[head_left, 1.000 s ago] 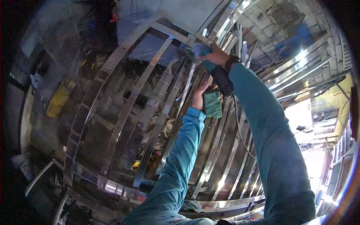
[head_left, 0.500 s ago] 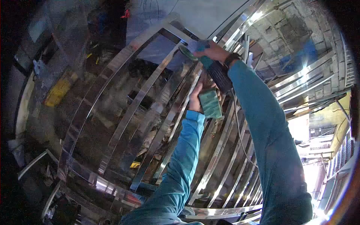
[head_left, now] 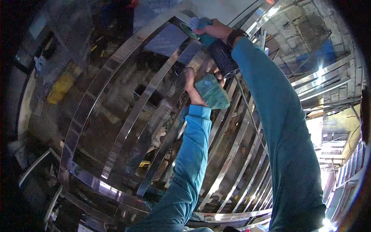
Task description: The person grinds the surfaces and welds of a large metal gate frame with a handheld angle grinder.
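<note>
My right hand (head_left: 215, 30) is wrapped round the front of an angle grinder (head_left: 224, 58) with a dark ribbed body. The grinder's disc (head_left: 189, 31) lies at the upper frame bar of a shiny metal grille (head_left: 127, 129). Lower down, my left hand (head_left: 194, 89) holds a green block (head_left: 212, 91), its thumb and fingers round the sides, just below the grinder's rear end. A cable (head_left: 250, 112) runs down from the grinder across the grille bars.
A yellow object (head_left: 61, 89) lies on the floor at the left. More shiny metal bars (head_left: 322, 77) stand at the right, near a blue item (head_left: 317, 54) and a brick-like surface (head_left: 286, 27). Bright daylight comes in at the lower right.
The grinder and my right hand have moved up and slightly left. My left hand with the green block has also shifted up and left, and the block is tilted differently. The whole view has shifted slightly.
</note>
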The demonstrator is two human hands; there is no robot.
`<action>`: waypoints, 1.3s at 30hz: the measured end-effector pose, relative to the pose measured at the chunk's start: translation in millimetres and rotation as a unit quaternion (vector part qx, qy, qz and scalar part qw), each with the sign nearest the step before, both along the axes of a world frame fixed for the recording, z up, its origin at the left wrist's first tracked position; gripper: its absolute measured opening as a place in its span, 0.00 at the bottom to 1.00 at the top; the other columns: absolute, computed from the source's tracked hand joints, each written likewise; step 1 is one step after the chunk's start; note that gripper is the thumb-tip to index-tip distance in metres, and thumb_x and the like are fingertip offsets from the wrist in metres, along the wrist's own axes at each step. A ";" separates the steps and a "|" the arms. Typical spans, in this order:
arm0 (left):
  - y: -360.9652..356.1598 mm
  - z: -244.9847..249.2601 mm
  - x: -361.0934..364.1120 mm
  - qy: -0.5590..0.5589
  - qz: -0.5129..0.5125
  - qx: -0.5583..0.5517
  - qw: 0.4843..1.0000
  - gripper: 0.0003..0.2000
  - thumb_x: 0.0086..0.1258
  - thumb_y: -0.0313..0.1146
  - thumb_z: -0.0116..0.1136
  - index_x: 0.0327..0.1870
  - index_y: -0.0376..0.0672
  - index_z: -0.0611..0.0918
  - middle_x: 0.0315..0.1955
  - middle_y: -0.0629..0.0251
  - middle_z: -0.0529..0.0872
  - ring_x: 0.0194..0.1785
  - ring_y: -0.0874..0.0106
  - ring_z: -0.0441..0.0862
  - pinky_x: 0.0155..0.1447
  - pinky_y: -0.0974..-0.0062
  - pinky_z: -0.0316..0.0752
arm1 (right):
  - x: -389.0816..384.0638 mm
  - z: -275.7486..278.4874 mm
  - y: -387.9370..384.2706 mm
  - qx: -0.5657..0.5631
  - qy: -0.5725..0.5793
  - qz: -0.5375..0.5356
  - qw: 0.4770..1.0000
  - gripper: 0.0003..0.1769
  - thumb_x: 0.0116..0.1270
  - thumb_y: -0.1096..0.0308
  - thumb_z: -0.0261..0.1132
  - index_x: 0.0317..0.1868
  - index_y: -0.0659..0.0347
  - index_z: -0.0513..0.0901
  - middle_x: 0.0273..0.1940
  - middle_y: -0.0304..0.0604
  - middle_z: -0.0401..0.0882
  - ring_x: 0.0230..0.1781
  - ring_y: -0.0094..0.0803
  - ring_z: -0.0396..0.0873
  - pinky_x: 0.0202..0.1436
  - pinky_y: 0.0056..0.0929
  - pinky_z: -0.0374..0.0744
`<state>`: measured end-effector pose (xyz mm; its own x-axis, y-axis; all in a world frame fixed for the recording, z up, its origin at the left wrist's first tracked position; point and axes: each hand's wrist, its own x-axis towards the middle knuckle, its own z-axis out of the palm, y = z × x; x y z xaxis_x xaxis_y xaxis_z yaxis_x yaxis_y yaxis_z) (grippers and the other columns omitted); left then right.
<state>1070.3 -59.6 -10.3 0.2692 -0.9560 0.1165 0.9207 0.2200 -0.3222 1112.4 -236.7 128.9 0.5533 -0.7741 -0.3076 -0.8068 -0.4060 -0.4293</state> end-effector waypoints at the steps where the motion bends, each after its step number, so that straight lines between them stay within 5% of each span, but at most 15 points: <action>1: -0.2 0.6 -1.0 -0.044 0.013 0.031 0.998 0.40 0.66 0.70 0.48 0.63 0.39 0.74 0.46 0.57 0.80 0.42 0.63 0.75 0.44 0.63 0.73 | -0.5 1.7 1.0 0.012 -0.002 0.015 1.000 0.70 0.46 0.34 0.78 0.69 0.85 0.53 0.67 0.68 0.63 0.69 0.51 0.65 0.70 0.43 0.67; 6: -2.8 0.1 -9.2 -0.024 -0.017 -0.055 0.998 0.40 0.68 0.69 0.45 0.68 0.42 0.71 0.47 0.58 0.78 0.44 0.61 0.76 0.46 0.61 0.74 | -12.2 0.0 -7.6 -0.035 0.086 0.038 0.995 0.72 0.46 0.32 0.75 0.72 0.82 0.51 0.71 0.69 0.58 0.73 0.54 0.60 0.73 0.44 0.63; 8: -1.7 4.9 -11.3 0.013 -0.042 -0.087 0.995 0.32 0.66 0.62 0.57 0.63 0.46 0.76 0.46 0.62 0.85 0.42 0.57 0.84 0.44 0.54 0.79 | -15.3 0.9 -9.6 -0.012 0.071 0.041 0.997 0.73 0.45 0.31 0.75 0.72 0.82 0.51 0.70 0.69 0.59 0.72 0.53 0.62 0.73 0.43 0.64; 12: -0.6 2.6 -14.7 0.001 -0.045 -0.058 0.997 0.33 0.67 0.62 0.57 0.64 0.47 0.74 0.46 0.63 0.84 0.42 0.57 0.84 0.45 0.55 0.79 | -16.3 -10.0 -18.1 -0.051 0.089 0.029 0.994 0.74 0.43 0.30 0.76 0.71 0.83 0.51 0.69 0.68 0.61 0.71 0.53 0.63 0.72 0.40 0.64; 15: 1.8 4.3 -20.3 -0.059 -0.015 -0.019 0.998 0.38 0.68 0.68 0.47 0.68 0.44 0.71 0.50 0.57 0.79 0.44 0.60 0.77 0.45 0.60 0.74 | -20.0 -16.8 -19.9 -0.065 0.088 0.031 0.994 0.72 0.44 0.31 0.76 0.71 0.83 0.52 0.69 0.67 0.62 0.71 0.53 0.63 0.72 0.41 0.64; 26: -6.2 -0.2 -24.3 0.033 -0.029 -0.116 0.992 0.39 0.70 0.68 0.41 0.69 0.44 0.72 0.48 0.57 0.78 0.45 0.61 0.74 0.48 0.61 0.71 | -19.0 -18.7 -24.8 -0.040 0.063 0.022 0.997 0.71 0.47 0.35 0.78 0.72 0.81 0.49 0.71 0.68 0.57 0.73 0.55 0.58 0.75 0.46 0.61; 35: -3.3 -2.1 -13.2 -0.008 -0.025 -0.038 0.999 0.43 0.65 0.73 0.42 0.65 0.42 0.75 0.45 0.57 0.77 0.41 0.63 0.75 0.45 0.64 0.72 | -18.5 -19.1 -16.5 -0.069 0.058 -0.010 0.996 0.69 0.46 0.37 0.79 0.72 0.80 0.52 0.71 0.68 0.59 0.73 0.55 0.61 0.74 0.44 0.64; 37: 1.6 0.9 -12.7 0.015 -0.051 -0.066 0.996 0.35 0.69 0.64 0.49 0.65 0.42 0.75 0.43 0.59 0.82 0.39 0.60 0.82 0.44 0.58 0.77 | -24.6 -19.6 -13.2 -0.098 0.048 -0.008 0.994 0.71 0.42 0.35 0.78 0.70 0.82 0.52 0.66 0.67 0.66 0.68 0.57 0.68 0.71 0.44 0.70; 39: -2.0 -6.3 -15.0 -0.004 -0.042 -0.079 0.996 0.39 0.66 0.67 0.48 0.66 0.41 0.74 0.43 0.59 0.79 0.40 0.62 0.79 0.44 0.61 0.74 | -32.4 -18.5 -11.4 -0.102 0.012 -0.017 0.995 0.70 0.41 0.37 0.80 0.69 0.82 0.53 0.66 0.66 0.67 0.67 0.55 0.70 0.70 0.43 0.71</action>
